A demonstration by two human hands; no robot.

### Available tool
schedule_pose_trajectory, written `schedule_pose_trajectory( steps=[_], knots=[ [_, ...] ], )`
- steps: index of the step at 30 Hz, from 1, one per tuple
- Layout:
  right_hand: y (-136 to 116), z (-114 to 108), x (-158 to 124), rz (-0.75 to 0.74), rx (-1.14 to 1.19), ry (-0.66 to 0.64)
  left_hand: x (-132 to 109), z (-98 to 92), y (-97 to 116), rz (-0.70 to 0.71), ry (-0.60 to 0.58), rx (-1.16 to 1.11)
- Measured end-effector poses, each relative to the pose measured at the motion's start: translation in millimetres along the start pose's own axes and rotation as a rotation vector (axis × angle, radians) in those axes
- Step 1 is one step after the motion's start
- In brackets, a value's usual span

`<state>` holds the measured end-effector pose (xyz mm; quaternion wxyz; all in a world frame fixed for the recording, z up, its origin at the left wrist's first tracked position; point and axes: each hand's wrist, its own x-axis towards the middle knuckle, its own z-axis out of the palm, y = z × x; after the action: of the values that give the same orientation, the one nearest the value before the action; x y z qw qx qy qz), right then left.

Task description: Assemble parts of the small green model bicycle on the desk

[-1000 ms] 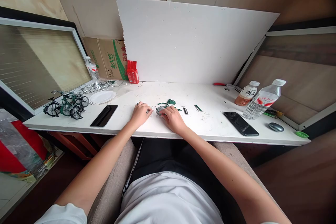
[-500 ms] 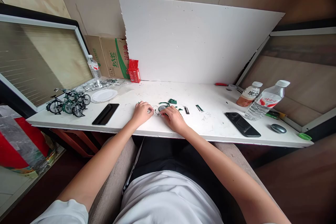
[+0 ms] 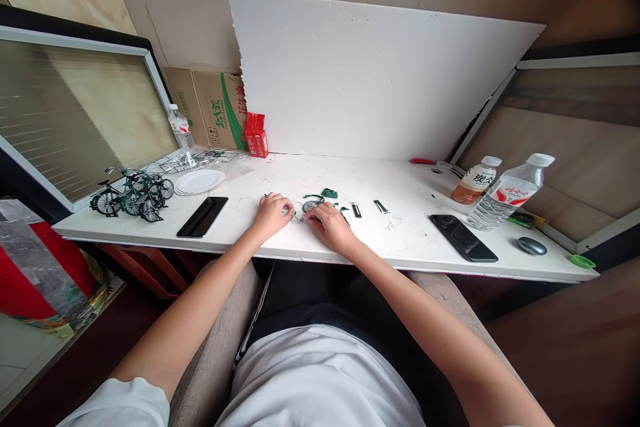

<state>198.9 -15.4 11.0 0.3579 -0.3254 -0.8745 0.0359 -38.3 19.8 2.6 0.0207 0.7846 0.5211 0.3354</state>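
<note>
My left hand rests on the white table, its thumb and fingers pinched around something too small to make out. Just to its right is my right hand, also closed, with its fingertips at small dark bits I cannot identify. Behind the right fingertips lies a small model bicycle wheel with a curved green part beside it. A green plastic piece is a little farther back. To the right lie a dark narrow part and a thin green strip.
Assembled model bicycles, a white paper plate and a phone are on the left. Another phone, a drink bottle, a water bottle and a mouse occupy the right. A white board leans behind.
Both hands stay in nearly the same place and remain closed. The whole view has shifted very slightly; no part on the table has visibly moved.
</note>
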Motion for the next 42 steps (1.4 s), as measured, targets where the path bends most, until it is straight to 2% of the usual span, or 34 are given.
schedule_pose_trajectory(
  steps=[25,28,34,42],
  knots=[
    [-1.1,-1.4,-0.3,-0.007,-0.008,-0.013,-1.6,-5.4,6.8,-0.107,0.011,0.078],
    [-1.2,-1.6,-0.6,-0.013,-0.009,-0.008,0.4,-14.2,9.4,-0.090,-0.050,0.134],
    [-1.8,-1.0,0.3,-0.008,0.002,-0.010,2.7,-38.0,20.8,-0.099,-0.275,0.327],
    [-0.9,-0.1,0.2,0.004,-0.036,-0.008,2.7,-42.4,30.8,-0.167,-0.422,0.444]
  ],
)
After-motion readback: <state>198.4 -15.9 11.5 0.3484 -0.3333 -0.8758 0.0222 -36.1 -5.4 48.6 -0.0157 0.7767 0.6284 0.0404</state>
